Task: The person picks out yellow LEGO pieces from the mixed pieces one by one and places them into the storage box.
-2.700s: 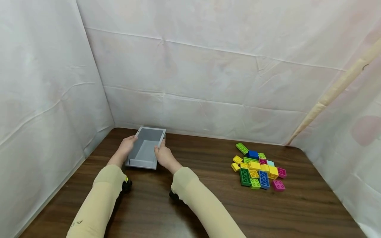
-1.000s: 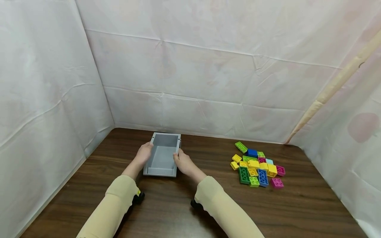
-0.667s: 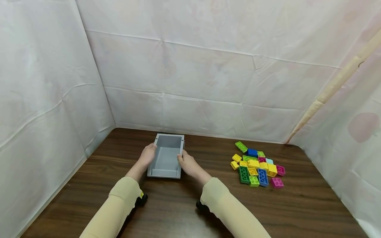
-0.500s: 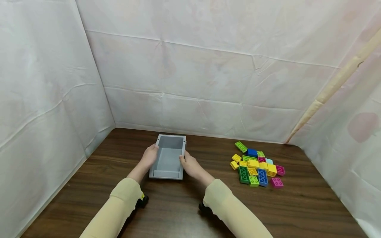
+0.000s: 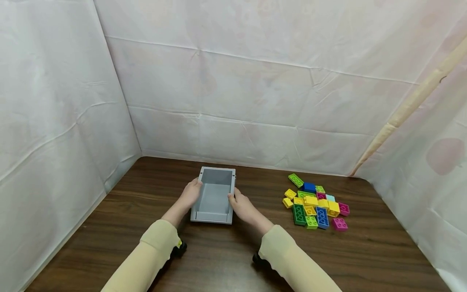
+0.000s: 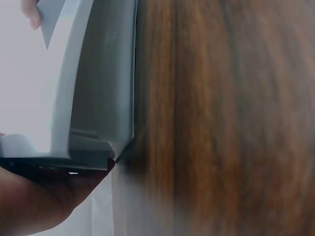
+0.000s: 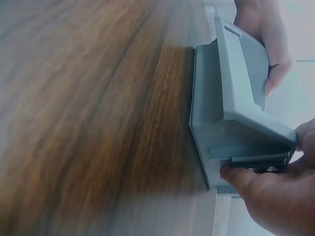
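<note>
A grey open-topped plastic bin stands on or just above the wooden table, its inside bare. My left hand grips its left side, thumb over the rim. On the opposite side my right hand holds it the same way. In the left wrist view the fingers of the left hand reach under the rim of the bin. The right wrist view shows the right hand with a fingertip against the outer wall of the bin. Whether the base touches the table, I cannot tell.
To the right on the table lies a loose cluster of toy building bricks in yellow, green, blue and pink. A pale cloth backdrop rises behind the table and along both sides.
Both hands have carried or slid the bin rightward and slightly nearer, from the back left toward the middle. It has also turned a little straighter. The bricks stay where they were.
</note>
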Tool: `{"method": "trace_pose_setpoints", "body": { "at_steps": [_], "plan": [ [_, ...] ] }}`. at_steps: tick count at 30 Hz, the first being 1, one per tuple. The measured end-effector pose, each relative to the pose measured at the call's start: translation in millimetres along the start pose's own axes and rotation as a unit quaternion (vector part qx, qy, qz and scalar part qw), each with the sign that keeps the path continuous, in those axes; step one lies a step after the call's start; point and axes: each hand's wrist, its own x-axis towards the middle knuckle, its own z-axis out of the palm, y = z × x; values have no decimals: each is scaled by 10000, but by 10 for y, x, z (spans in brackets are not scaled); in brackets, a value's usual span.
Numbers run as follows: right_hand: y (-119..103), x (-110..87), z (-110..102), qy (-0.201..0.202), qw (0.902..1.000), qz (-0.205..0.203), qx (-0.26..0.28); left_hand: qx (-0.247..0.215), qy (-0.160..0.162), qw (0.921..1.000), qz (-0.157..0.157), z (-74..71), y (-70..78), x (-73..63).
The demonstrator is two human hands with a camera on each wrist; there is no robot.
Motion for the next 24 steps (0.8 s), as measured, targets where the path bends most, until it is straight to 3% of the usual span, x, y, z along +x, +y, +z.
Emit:
{"method": "trace_pose_setpoints", "body": {
  "at_steps": [9, 24],
  "plan": [
    [68, -117, -74, 141, 9999, 27, -89, -162, -283, 9995, 43, 109, 76, -57],
    [183, -303, -243, 160, 9992, 358, -32, -77, -124, 9997, 206, 388, 171, -71]
  ]
}}
